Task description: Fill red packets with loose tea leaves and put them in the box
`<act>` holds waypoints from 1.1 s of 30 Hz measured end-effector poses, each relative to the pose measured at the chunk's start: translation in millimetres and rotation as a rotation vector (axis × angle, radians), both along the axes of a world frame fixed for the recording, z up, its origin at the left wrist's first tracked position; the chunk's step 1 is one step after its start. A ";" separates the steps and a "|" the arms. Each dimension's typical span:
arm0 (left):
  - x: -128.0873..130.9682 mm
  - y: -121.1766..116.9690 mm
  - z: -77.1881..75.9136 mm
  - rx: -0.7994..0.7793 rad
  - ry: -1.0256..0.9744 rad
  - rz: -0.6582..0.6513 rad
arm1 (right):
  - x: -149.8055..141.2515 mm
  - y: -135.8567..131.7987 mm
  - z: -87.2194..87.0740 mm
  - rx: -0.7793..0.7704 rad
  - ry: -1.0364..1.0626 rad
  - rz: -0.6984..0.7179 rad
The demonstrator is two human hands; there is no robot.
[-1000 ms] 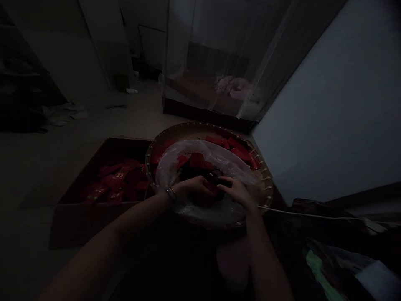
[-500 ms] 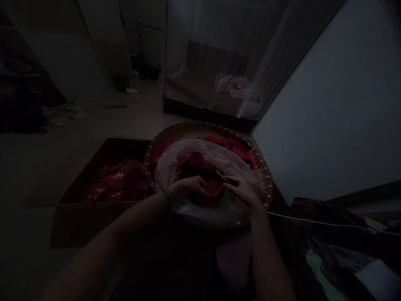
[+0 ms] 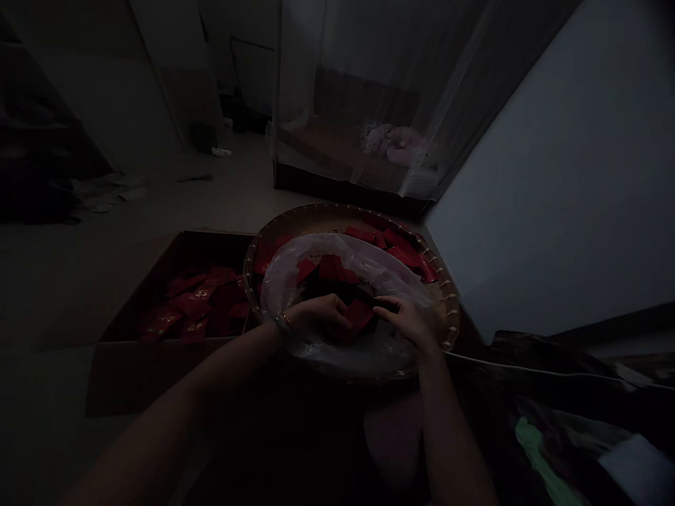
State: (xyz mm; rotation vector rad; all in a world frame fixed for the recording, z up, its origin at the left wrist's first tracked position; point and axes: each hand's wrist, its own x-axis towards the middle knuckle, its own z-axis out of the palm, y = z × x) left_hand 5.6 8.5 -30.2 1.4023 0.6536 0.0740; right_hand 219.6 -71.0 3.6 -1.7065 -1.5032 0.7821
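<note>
My left hand (image 3: 324, 311) is closed on a red paper packet (image 3: 361, 313), holding it low over a round basin lined with clear plastic (image 3: 285, 270). Close by on the right, my right hand (image 3: 405, 320) pinches a thin, slender tool (image 3: 384, 303), its tip pointing left above the packet. In the dim light I cannot make out its kind. Dark contents and more red packets (image 3: 332, 268) lie inside the basin, just beyond my fingers. The basin rests in a wide woven bamboo tray (image 3: 449, 299).
Several red packets (image 3: 403, 247) lie at the tray's far right. To the left stands an open cardboard box (image 3: 158, 342) with gold-marked red packets (image 3: 195, 302). A white cable (image 3: 506, 366) runs rightward. A netted bed (image 3: 353, 147) and a pale wall (image 3: 553, 176) lie beyond.
The tool in my right hand has tilted, so its bright face now looks dark. My right hand has shifted slightly left; my left hand stays almost still.
</note>
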 end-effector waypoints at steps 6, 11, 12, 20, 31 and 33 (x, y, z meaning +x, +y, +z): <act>-2.5 5.6 -0.8 -0.008 -0.030 0.012 | 11.1 -1.8 3.8 -0.026 -0.023 0.017; -5.1 16.9 -4.9 0.081 -0.034 0.182 | 33.3 -7.3 -9.0 -0.126 -0.095 0.024; -5.1 18.4 -5.2 0.098 -0.042 0.206 | 35.2 -8.4 -11.8 -0.138 -0.114 0.036; -6.1 13.6 -3.0 0.093 -0.039 -0.009 | -9.1 0.1 -3.2 0.149 -0.273 -0.070; -7.0 9.9 2.9 0.052 -0.083 -0.089 | -29.4 17.1 -16.9 0.312 -0.146 -0.082; -9.5 14.5 6.3 0.051 -0.189 -0.027 | -22.7 18.2 -16.8 0.185 0.101 -0.080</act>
